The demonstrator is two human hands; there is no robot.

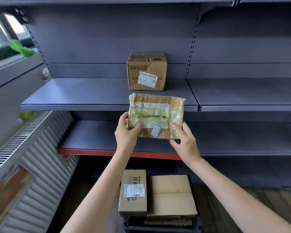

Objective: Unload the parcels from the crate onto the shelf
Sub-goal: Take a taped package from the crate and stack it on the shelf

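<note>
Currently both hands hold a flat taped parcel in the air at the front edge of the shelf. Left hand grips its lower left corner, thumb on the face. Right hand pinches the lower right corner. A dented box already sits on that shelf. Below, the crate holds a labelled box and a plain box.

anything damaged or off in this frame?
Yes. The carton on the shelf is dented and creased, and its white label sits crooked. The flat parcel, gripped by the left hand and right hand, is crumpled under wrinkled tape. The two boxes in the crate look intact.
</note>
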